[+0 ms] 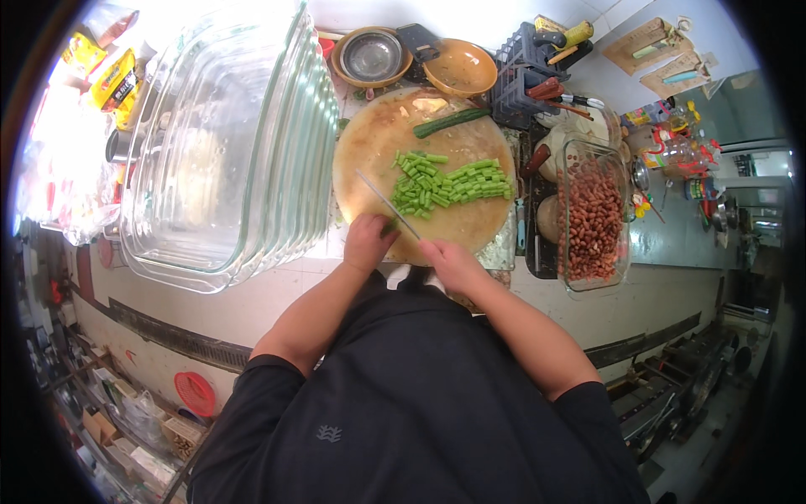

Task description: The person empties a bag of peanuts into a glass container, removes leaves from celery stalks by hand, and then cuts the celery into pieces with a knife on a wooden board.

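My right hand grips a kitchen knife, its blade seen nearly edge-on and slanting up to the left over a round chopping board. At the board's near left edge, my left hand is curled beside the blade. A small dark green vegetable piece shows at its fingertips, mostly hidden by them. Right of the blade lies a pile of cut green stalks, with a more orderly row of cut stalks beyond it. Across the far side rests a whole cucumber, close to some pale yellow pieces.
Nested glass containers rise high on the left. Behind the board are a metal bowl, an orange-brown bowl and a grey utensil rack. To the right, a glass dish holds reddish peanuts.
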A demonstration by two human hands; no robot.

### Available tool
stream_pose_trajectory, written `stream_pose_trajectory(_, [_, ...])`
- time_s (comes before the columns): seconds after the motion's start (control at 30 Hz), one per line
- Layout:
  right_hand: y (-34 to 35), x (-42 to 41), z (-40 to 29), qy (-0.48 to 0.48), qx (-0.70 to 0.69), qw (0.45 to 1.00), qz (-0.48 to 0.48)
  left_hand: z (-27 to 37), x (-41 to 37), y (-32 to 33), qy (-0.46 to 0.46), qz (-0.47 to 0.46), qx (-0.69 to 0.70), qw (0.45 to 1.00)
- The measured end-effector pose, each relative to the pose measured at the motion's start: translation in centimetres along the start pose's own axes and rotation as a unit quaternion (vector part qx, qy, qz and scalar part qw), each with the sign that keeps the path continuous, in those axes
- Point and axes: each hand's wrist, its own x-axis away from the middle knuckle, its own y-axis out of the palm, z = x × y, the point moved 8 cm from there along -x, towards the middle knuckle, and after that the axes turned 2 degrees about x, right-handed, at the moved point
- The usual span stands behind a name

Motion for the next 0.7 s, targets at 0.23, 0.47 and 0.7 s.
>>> stream_pose_trajectory(0.23, [0.7, 0.8, -0.4, 0.027, 0.031, 0.998, -0.037, -0.6, 1.9, -0.9, 0.004, -0.006, -0.018, 1.000])
stream_pose_trajectory(0.47, [1.3, 0.1, -0.8, 0.027, 0.040, 0.998, -0.043, -0.2, 1.7, -1.5, 0.042, 0.024, -0.007, 0.999])
stream_pose_trajectory(0.7, [1.3, -1.5, -0.7, -0.030, 0.083, 0.996, -0.027, 0.2, 1.3, -1.7, 0.045, 0.027, 0.001, 0.999])
